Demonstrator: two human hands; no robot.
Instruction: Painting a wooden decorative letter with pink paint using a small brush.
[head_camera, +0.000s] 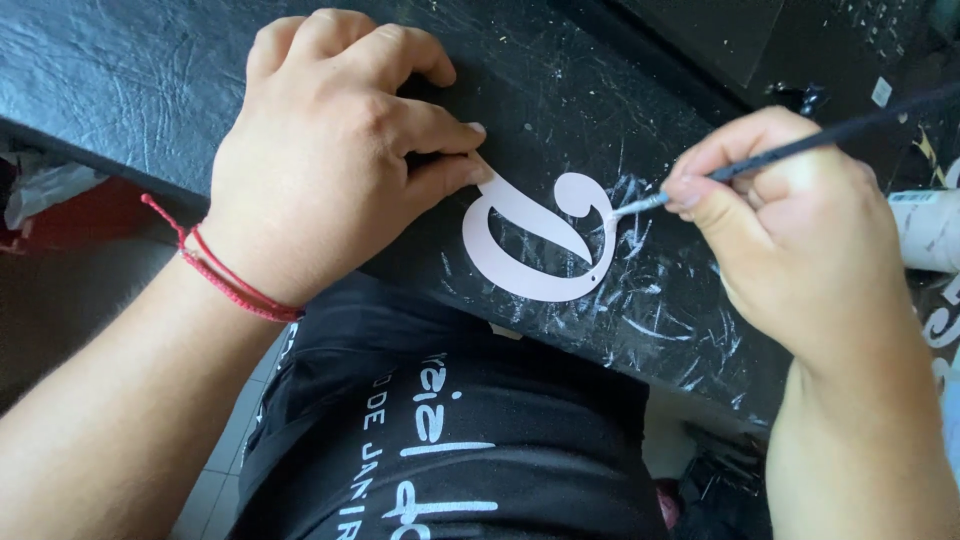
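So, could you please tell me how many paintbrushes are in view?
1. The paintbrush is pinched in the right hand, its tip touching the right edge of the pale cutout shape, which the left hand pins down. Others may lie out of frame.
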